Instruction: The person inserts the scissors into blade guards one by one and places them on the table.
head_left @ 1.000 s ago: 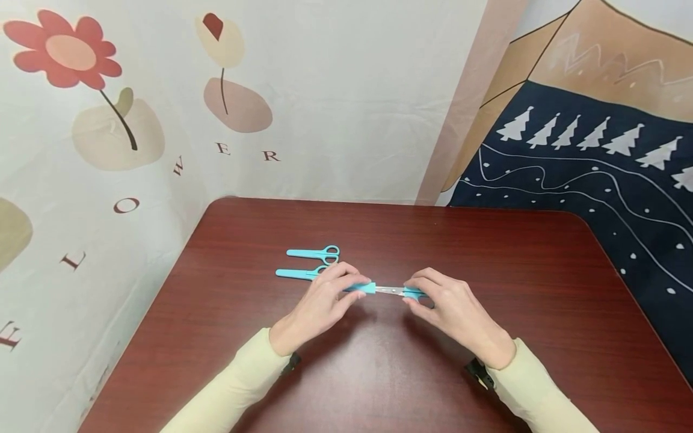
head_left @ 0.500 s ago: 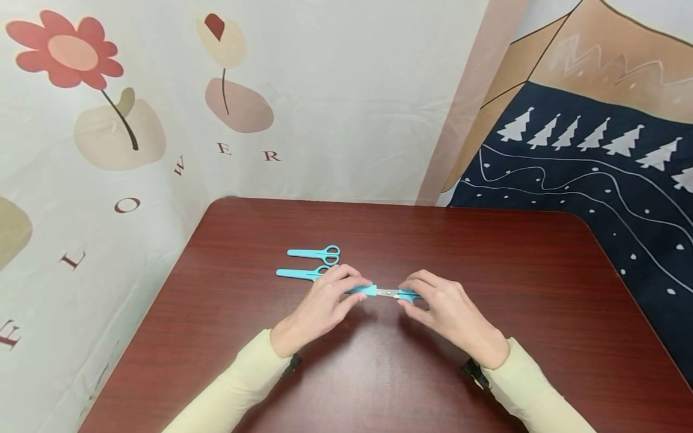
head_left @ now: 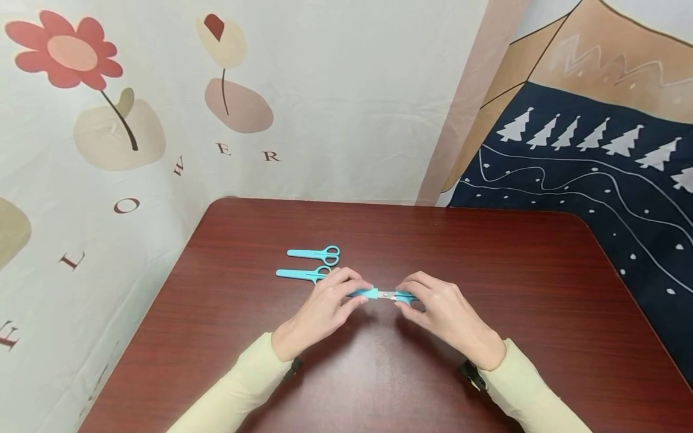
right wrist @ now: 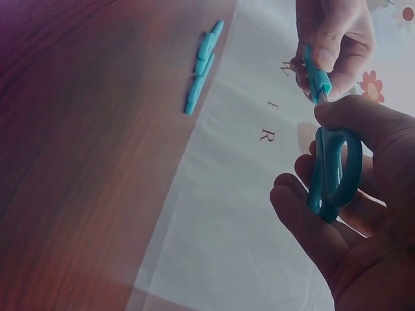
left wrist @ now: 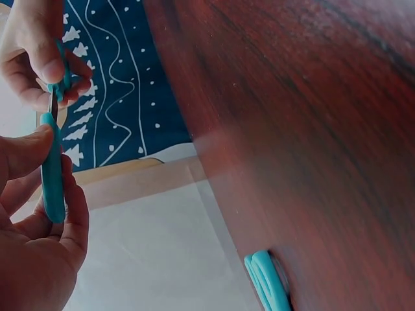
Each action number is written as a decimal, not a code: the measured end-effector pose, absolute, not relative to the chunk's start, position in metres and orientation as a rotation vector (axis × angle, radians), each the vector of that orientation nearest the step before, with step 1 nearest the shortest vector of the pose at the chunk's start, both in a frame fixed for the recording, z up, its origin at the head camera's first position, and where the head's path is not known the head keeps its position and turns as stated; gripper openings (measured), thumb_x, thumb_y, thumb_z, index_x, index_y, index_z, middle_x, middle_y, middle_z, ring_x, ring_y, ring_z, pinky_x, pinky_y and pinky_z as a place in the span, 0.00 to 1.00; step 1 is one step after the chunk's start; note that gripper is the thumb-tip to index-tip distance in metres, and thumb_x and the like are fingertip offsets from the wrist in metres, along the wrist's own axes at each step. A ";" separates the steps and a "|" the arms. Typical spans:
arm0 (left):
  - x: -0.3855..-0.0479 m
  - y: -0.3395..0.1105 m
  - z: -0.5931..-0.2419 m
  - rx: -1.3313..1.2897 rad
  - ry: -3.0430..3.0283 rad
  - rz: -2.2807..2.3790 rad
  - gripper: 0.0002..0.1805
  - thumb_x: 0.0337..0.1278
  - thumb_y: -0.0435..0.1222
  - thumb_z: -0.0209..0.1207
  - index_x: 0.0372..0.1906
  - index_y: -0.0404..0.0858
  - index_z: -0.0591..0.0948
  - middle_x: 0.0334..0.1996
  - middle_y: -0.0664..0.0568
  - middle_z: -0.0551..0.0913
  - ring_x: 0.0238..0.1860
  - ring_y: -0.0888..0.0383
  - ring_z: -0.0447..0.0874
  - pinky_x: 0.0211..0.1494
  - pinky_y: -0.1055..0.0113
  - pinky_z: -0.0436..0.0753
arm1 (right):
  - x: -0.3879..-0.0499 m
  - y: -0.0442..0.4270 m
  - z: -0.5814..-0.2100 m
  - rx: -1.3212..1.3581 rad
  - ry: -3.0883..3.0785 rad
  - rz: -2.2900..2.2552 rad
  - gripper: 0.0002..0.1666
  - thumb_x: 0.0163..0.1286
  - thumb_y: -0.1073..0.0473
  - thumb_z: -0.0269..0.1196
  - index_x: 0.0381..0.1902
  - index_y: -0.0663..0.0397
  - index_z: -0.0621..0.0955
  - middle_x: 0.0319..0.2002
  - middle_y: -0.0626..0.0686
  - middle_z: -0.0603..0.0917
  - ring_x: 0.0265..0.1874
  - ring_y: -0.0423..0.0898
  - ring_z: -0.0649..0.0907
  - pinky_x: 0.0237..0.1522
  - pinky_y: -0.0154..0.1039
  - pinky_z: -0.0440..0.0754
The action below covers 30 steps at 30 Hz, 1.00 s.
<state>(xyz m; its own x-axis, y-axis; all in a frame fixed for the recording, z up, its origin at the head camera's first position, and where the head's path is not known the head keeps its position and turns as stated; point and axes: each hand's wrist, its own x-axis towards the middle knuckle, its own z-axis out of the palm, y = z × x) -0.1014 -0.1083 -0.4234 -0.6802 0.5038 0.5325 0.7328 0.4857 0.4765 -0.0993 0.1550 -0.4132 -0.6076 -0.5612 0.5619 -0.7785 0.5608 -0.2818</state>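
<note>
My left hand (head_left: 323,308) pinches a light-blue blade cover (left wrist: 53,184) between thumb and fingers. From the right, my right hand (head_left: 450,311) grips a pair of scissors by the blue handles (right wrist: 351,170). The blades (head_left: 386,295) enter the cover's mouth, and a short length of metal shows between cover and handles. Both hands hold the scissors above the table, roughly level. In the right wrist view the finger loops are plain to see, while the blade tips are hidden inside the cover.
Two more blue scissors lie on the dark red table (head_left: 243,361), their blades covered: the farther pair (head_left: 308,254) and the nearer pair (head_left: 296,274), whose handles my left hand partly hides. Printed cloths (head_left: 352,102) hang behind the table.
My right hand has moved left with the scissors, and less of the blades shows outside the cover. Both hands have come slightly nearer to me.
</note>
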 end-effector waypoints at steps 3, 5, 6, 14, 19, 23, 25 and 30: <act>-0.101 -0.108 -0.424 -1.043 -2.412 -0.996 0.12 0.58 0.32 0.73 0.47 0.39 0.89 0.43 0.53 0.83 0.42 0.55 0.77 0.40 0.69 0.77 | -0.099 0.154 -0.413 1.083 -2.393 0.714 0.15 0.55 0.65 0.78 0.40 0.52 0.86 0.39 0.44 0.84 0.29 0.34 0.84 0.33 0.29 0.85; -0.101 -0.108 -0.424 -1.044 -2.414 -0.996 0.12 0.59 0.32 0.73 0.48 0.39 0.89 0.43 0.53 0.83 0.42 0.55 0.77 0.39 0.70 0.77 | -0.099 0.154 -0.413 1.082 -2.398 0.714 0.15 0.56 0.65 0.78 0.40 0.52 0.86 0.38 0.44 0.84 0.29 0.35 0.84 0.33 0.30 0.85; -0.101 -0.108 -0.424 -1.046 -2.414 -0.997 0.12 0.59 0.32 0.73 0.48 0.39 0.89 0.43 0.53 0.83 0.42 0.55 0.77 0.39 0.70 0.77 | -0.099 0.153 -0.413 1.081 -2.400 0.715 0.15 0.56 0.65 0.78 0.40 0.52 0.86 0.38 0.44 0.84 0.29 0.35 0.84 0.33 0.30 0.85; -0.100 -0.107 -0.425 -1.053 -2.413 -0.992 0.11 0.60 0.34 0.72 0.48 0.39 0.89 0.43 0.54 0.82 0.41 0.57 0.76 0.39 0.70 0.77 | -0.099 0.151 -0.413 1.084 -2.402 0.715 0.15 0.55 0.66 0.78 0.40 0.53 0.86 0.38 0.45 0.84 0.28 0.37 0.84 0.32 0.31 0.85; -0.101 -0.106 -0.426 -1.059 -2.403 -0.998 0.11 0.60 0.33 0.72 0.47 0.39 0.89 0.43 0.54 0.82 0.40 0.58 0.77 0.39 0.70 0.77 | -0.098 0.150 -0.412 1.085 -2.400 0.710 0.16 0.54 0.66 0.79 0.40 0.54 0.86 0.38 0.45 0.84 0.28 0.37 0.84 0.32 0.32 0.85; -0.100 -0.106 -0.427 -1.057 -2.394 -0.998 0.11 0.60 0.33 0.72 0.47 0.39 0.89 0.43 0.53 0.82 0.40 0.58 0.76 0.39 0.70 0.77 | -0.098 0.149 -0.412 1.078 -2.408 0.702 0.16 0.55 0.65 0.79 0.40 0.54 0.86 0.38 0.45 0.84 0.29 0.35 0.83 0.32 0.32 0.85; -0.100 -0.106 -0.427 -1.053 -2.391 -1.002 0.11 0.60 0.33 0.72 0.47 0.39 0.89 0.43 0.53 0.82 0.40 0.58 0.76 0.39 0.70 0.76 | -0.098 0.149 -0.412 1.078 -2.412 0.701 0.16 0.55 0.65 0.79 0.40 0.54 0.86 0.38 0.45 0.84 0.29 0.35 0.83 0.32 0.31 0.85; -0.100 -0.106 -0.426 -1.046 -2.388 -1.022 0.11 0.60 0.34 0.72 0.47 0.39 0.89 0.43 0.53 0.83 0.39 0.58 0.77 0.38 0.70 0.76 | -0.098 0.149 -0.412 1.085 -2.414 0.710 0.16 0.54 0.65 0.79 0.40 0.53 0.86 0.38 0.45 0.84 0.28 0.37 0.84 0.32 0.31 0.85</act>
